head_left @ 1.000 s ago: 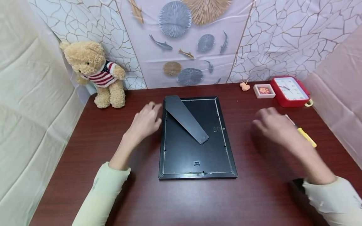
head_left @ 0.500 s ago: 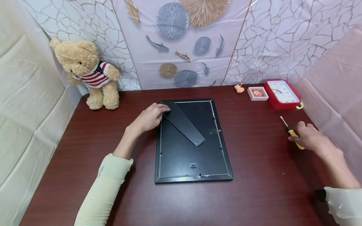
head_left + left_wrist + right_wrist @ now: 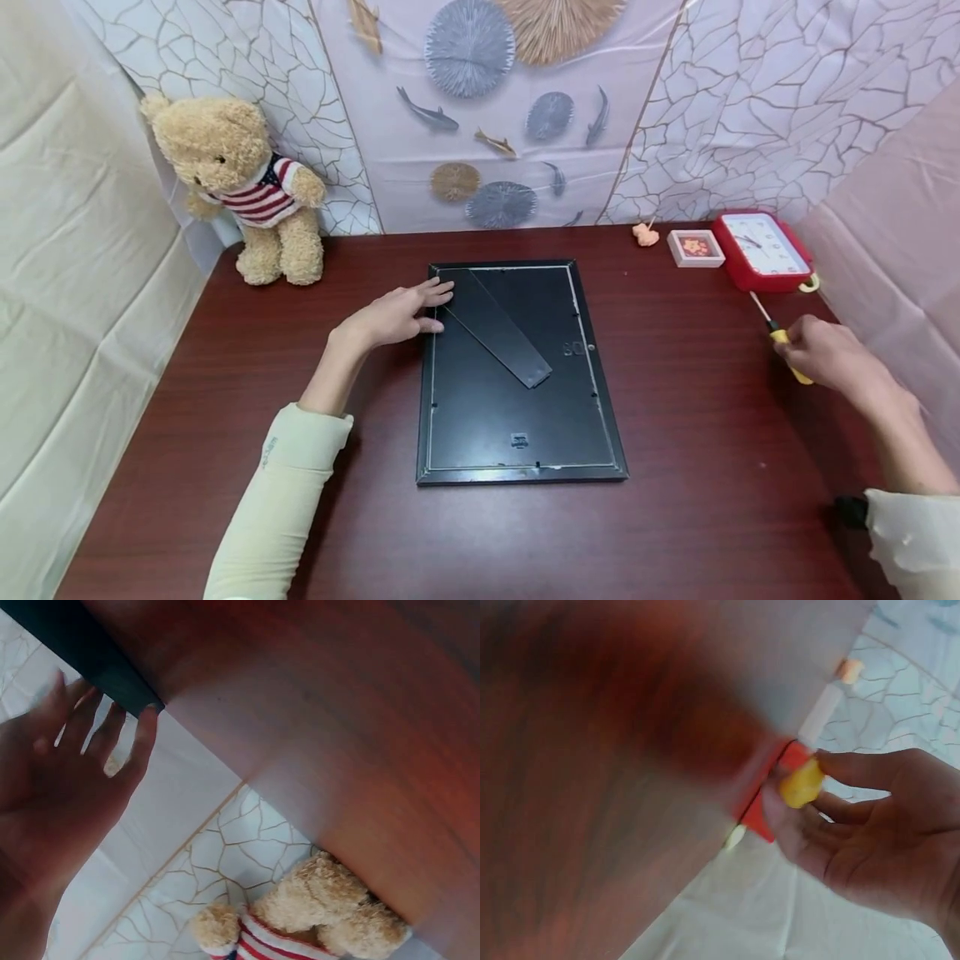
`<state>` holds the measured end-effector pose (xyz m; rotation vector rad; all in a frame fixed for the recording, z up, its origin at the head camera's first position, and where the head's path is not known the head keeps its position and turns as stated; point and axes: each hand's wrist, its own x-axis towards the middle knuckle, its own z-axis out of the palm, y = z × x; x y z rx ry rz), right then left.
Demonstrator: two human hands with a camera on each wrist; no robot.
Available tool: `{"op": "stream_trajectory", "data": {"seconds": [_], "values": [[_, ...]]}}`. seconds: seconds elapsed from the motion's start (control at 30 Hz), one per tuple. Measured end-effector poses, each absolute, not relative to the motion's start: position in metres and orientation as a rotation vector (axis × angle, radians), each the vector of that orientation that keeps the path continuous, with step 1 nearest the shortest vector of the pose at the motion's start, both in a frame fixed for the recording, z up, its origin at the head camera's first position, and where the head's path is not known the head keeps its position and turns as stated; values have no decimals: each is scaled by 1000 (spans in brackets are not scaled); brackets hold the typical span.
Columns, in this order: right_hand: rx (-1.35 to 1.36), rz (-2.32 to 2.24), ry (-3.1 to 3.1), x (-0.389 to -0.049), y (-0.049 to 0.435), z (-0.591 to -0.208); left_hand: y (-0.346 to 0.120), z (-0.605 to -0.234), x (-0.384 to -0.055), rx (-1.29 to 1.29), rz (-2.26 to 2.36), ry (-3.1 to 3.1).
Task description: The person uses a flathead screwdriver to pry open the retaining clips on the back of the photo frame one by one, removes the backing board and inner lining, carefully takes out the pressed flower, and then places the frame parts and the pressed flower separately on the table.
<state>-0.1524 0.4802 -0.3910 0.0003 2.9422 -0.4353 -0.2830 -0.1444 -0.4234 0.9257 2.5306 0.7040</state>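
A black picture frame (image 3: 480,433) lies face down on the dark red table, its backing and tapered stand leg (image 3: 506,337) uppermost. My left hand (image 3: 396,314) rests its extended fingers on the frame's upper left edge, beside the broad end of the leg. In the left wrist view, fingertips of that hand (image 3: 82,765) touch the frame's dark side (image 3: 90,656). At the right, my right hand (image 3: 836,354) pinches a screwdriver by its yellow handle (image 3: 802,377). Its shaft points away, toward the red clock. The right wrist view shows the handle's butt (image 3: 802,784) between thumb and fingers.
A teddy bear (image 3: 251,196) in a striped sweater sits at the back left. Along the back right stand a small pink ornament (image 3: 646,234), a little square box (image 3: 697,249) and a red alarm clock (image 3: 763,250). Patterned cloth (image 3: 675,125) hangs behind the table.
My left hand came right onto the frame's edge, and its fingers have since spread. My right hand reached right to the screwdriver and now holds its handle; the screwdriver has shifted slightly.
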Motion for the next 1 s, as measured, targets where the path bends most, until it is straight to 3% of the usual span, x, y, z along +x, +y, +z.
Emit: {"op": "stream_trajectory", "data": {"seconds": [0.23, 0.57, 0.67, 0.87, 1.0], "values": [[-193, -798, 2967, -149, 396, -362, -134, -378, -250, 740, 637, 2415], [-1015, -878, 2903, -169, 257, -358, -126, -373, -245, 645, 535, 2494], [-1125, -849, 2827, -179, 225, -366, -123, -375, -245, 631, 534, 2497], [-1299, -835, 2744, -236, 197, -431, -122, -377, -243, 600, 515, 2500], [-1267, -740, 2745, -252, 175, -437, -125, -376, -242, 571, 496, 2516]]}}
